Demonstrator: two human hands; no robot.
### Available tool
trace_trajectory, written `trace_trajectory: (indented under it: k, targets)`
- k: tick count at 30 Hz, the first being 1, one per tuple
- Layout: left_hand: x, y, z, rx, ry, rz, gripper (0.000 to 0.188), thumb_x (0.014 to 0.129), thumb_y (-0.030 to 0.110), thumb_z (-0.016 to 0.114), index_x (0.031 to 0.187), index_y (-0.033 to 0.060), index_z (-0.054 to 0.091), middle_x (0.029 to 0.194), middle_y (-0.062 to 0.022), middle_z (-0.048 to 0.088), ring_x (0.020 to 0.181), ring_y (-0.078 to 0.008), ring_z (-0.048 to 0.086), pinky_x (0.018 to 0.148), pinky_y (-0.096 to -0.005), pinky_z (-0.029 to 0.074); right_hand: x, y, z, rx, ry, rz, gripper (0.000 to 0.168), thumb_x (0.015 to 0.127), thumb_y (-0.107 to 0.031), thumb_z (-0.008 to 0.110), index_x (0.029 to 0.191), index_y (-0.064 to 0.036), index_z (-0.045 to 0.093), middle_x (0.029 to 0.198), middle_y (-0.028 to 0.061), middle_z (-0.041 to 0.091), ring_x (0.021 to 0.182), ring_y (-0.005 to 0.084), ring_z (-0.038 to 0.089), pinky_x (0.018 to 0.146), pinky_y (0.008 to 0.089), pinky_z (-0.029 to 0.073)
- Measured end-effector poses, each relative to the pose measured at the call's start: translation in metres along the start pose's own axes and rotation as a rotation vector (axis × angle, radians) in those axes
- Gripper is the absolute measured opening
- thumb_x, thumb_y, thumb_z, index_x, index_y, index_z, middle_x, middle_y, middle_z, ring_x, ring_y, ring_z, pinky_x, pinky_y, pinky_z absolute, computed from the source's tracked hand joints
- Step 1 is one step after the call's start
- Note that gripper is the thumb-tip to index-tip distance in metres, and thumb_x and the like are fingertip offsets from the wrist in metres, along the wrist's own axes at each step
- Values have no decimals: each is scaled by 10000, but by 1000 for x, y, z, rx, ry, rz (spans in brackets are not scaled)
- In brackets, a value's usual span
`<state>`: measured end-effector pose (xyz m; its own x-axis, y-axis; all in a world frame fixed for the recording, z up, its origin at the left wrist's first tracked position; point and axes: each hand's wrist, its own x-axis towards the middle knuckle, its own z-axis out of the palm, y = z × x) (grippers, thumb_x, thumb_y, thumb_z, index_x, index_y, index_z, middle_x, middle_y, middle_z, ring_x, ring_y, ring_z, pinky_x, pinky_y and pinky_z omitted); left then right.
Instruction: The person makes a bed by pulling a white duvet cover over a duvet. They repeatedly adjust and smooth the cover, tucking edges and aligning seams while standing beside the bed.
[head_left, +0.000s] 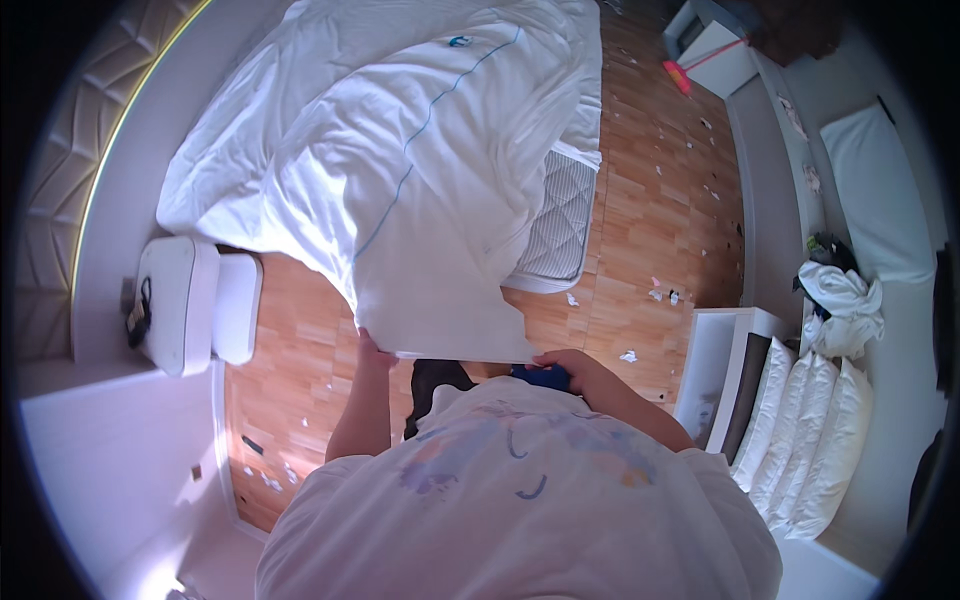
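Note:
A white duvet cover or sheet (442, 300) with a thin blue line is stretched between both my hands at waist height. My left hand (373, 351) grips one corner of its near edge. At the other end of that edge my right hand (553, 363) pinches the fabric, close to something dark blue. From there the cloth runs away from me over the bed, lying in loose folds. Part of a striped, quilted mattress (559, 217) shows at the bed's near right corner, where the bedding has pulled away.
White bedside cabinet (180, 304) stands left of the bed. Paper scraps (628, 355) litter the wood floor (652, 195). Several white pillows (799, 442) are stacked at right, beside a white shelf unit (712, 367). A crumpled white cloth (844, 304) and a red broom (677, 76) lie farther off.

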<state>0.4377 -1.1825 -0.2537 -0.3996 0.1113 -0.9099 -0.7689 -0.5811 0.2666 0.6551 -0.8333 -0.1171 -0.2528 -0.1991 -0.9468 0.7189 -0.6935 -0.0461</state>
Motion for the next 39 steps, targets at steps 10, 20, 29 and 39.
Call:
trace_trajectory:
  k: [10, 20, 29, 39]
  targets:
    - [12, 127, 163, -65, -309, 77, 498, 955, 479, 456, 1278, 101, 468, 1228, -48, 556, 1136, -240, 539, 897, -379, 491, 29, -43, 103, 625, 244, -349, 125, 768, -108, 545, 665, -81, 478, 630, 52, 496, 581, 208, 522, 588, 348, 505]
    - [67, 131, 108, 176, -561, -100, 543, 954, 508, 416, 1313, 103, 463, 1253, -74, 563, 1152, -245, 539, 959, -389, 467, 42, -44, 67, 660, 203, -245, 114, 763, -116, 542, 671, -105, 475, 612, 19, 498, 559, 167, 537, 582, 320, 506]
    - [180, 146, 45, 306, -170, -28, 432, 994, 321, 416, 1359, 90, 406, 1301, -102, 513, 1199, -263, 507, 960, -395, 474, 151, -63, 17, 377, 397, -61, 79, 761, -56, 503, 687, -61, 477, 633, 71, 505, 535, 211, 521, 509, 366, 481]
    - [-91, 191, 362, 239, -811, 810, 401, 898, 76, 612, 1268, 14, 469, 1199, -98, 572, 1063, -217, 577, 879, -358, 506, -36, -263, 125, -43, 972, -1774, 123, 863, -92, 485, 752, -56, 525, 641, 71, 519, 644, 221, 526, 579, 336, 418]
